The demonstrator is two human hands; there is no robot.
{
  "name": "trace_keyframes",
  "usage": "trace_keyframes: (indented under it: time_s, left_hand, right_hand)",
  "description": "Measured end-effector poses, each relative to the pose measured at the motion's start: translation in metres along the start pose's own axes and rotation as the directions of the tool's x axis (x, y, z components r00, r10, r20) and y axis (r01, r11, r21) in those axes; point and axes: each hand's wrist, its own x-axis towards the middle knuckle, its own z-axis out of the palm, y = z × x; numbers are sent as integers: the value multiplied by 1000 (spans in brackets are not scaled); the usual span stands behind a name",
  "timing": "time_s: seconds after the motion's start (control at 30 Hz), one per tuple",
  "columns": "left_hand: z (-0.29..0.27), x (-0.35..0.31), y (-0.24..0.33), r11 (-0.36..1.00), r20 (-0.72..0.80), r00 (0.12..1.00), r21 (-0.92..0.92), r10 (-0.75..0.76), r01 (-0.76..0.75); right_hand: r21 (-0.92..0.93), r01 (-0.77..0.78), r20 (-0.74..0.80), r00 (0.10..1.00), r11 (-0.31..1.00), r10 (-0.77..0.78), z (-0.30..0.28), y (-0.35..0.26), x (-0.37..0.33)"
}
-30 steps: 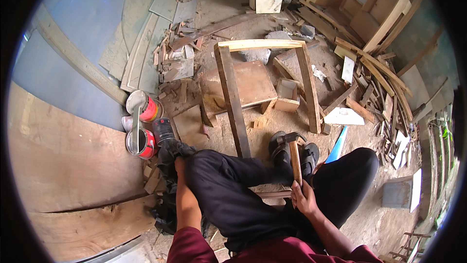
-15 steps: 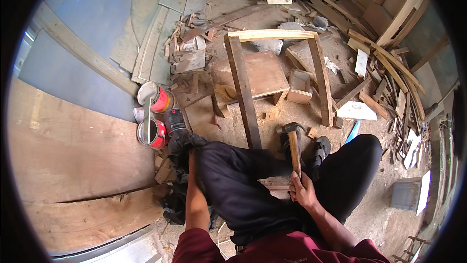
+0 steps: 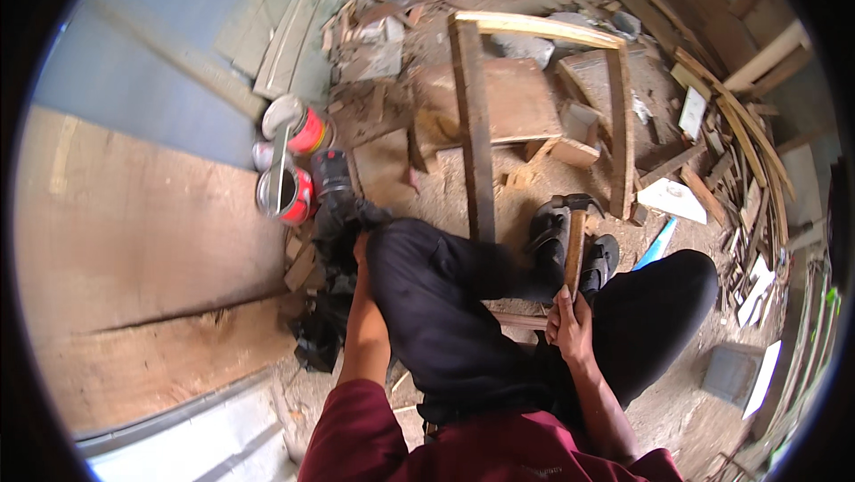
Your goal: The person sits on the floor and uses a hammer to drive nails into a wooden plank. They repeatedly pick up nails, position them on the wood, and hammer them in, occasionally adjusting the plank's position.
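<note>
My right hand [image 3: 570,323] is wrapped around the wooden handle of a claw hammer [image 3: 576,246], whose dark metal head points away from me above my sandalled feet. My left arm reaches down beside my left knee to a black plastic bag [image 3: 343,215]. Only a bit of my left hand [image 3: 361,249] shows there; its fingers are hidden by the bag and my knee. Beyond my knees stands a wooden frame [image 3: 543,26] with a pale top bar and two darker legs, its left leg running down close to my left knee.
Red paint cans [image 3: 301,197] and a dark can [image 3: 332,172] stand left, next to a large plywood sheet [image 3: 151,215]. Behind the frame lies a wooden panel [image 3: 508,99] with a small open box [image 3: 577,136]. Scrap wood [image 3: 712,161] piles up right, near a grey bin [image 3: 733,371].
My view has tilted, so the frame, cans and panel sit higher in the picture. The hammer stays in my right hand, and my left arm still reaches to the bag.
</note>
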Motion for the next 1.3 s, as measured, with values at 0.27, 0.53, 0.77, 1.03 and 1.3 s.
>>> trace_keyframes:
  time_s: [0.27, 0.53, 0.77, 1.03, 1.3]
  left_hand:
    - [2, 11, -53, 951, -9, 1000, 310, 3, 0]
    - [-58, -49, 35, 912, -271, 932, 393, 241, -122]
    - [-122, -50, 40, 745, -315, 936, -659, -155, -99]
    - [-209, -78, 99, 67, -100, 942, -994, -321, -82]
    - [-270, -127, 173, -386, -179, 978, -899, -106, -207]
  right_hand:
    - [-120, -44, 209, 975, 992, 68, 21, 10, -5]
    - [-158, -29, 313, 947, 987, 78, 26, 16, -7]
    - [-151, -53, 290, 952, 987, 95, 39, 6, -11]
    - [-145, -48, 290, 953, 988, 89, 43, 4, -14]
    - [-169, 57, 298, 955, 984, -4, 44, -3, -18]
